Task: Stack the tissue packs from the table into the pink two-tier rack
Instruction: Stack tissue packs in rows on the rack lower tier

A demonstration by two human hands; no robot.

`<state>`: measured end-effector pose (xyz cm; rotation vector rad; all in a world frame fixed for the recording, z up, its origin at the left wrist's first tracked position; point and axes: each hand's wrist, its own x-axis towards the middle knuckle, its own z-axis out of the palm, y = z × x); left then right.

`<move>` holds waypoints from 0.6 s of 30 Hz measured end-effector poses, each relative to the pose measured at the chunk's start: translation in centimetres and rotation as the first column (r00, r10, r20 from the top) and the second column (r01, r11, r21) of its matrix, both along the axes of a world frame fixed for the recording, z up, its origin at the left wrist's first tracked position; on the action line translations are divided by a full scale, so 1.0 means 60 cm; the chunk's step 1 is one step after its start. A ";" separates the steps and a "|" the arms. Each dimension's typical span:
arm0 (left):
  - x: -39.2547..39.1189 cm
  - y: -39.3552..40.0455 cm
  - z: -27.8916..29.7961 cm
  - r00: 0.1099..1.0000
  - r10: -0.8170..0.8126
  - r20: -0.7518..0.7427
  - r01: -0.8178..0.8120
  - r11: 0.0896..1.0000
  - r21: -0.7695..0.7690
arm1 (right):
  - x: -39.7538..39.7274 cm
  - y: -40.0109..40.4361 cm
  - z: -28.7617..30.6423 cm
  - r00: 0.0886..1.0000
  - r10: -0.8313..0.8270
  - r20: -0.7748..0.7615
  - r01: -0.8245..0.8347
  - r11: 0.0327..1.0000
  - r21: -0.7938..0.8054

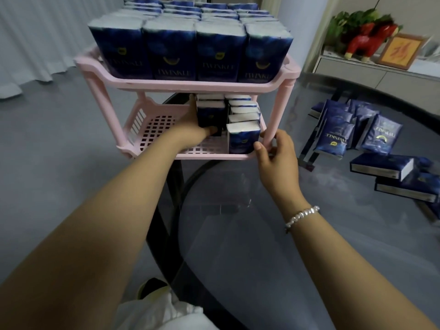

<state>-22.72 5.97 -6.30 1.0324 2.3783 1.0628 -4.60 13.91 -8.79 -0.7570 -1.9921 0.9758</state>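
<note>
The pink two-tier rack (190, 85) stands on the glass table. Its upper tier is packed with upright dark blue tissue packs (171, 51). On the lower tier, several packs stand in two rows at the right side. My left hand (192, 128) reaches into the lower tier and grips the front pack of the left row (210, 115). My right hand (277, 151) holds the rack's front right leg, thumb at the lower rim beside the front pack of the right row (242, 138). More loose packs (333, 129) lie on the table to the right.
The round glass table (238, 234) has a dark rim. Flat packs (383, 166) lie near its right edge. A sideboard with a red horse figure (366, 40), plants and a framed picture stands at the back right. Curtains hang at the left.
</note>
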 end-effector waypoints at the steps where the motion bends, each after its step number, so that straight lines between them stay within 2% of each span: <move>1: 0.001 0.003 -0.001 1.000 -0.004 -0.006 0.004 1.000 -0.023 | 0.000 0.000 0.000 1.000 0.001 0.001 -0.001 1.000 -0.002; 6: 0.002 0.003 0.006 0.995 0.050 0.091 -0.047 0.998 -0.033 | 0.002 0.003 -0.002 1.000 0.019 0.010 -0.019 1.000 -0.011; 18: 0.009 -0.031 0.025 0.990 0.087 0.111 -0.080 0.994 -0.069 | 0.005 0.004 -0.001 0.999 0.033 0.007 -0.032 0.998 -0.048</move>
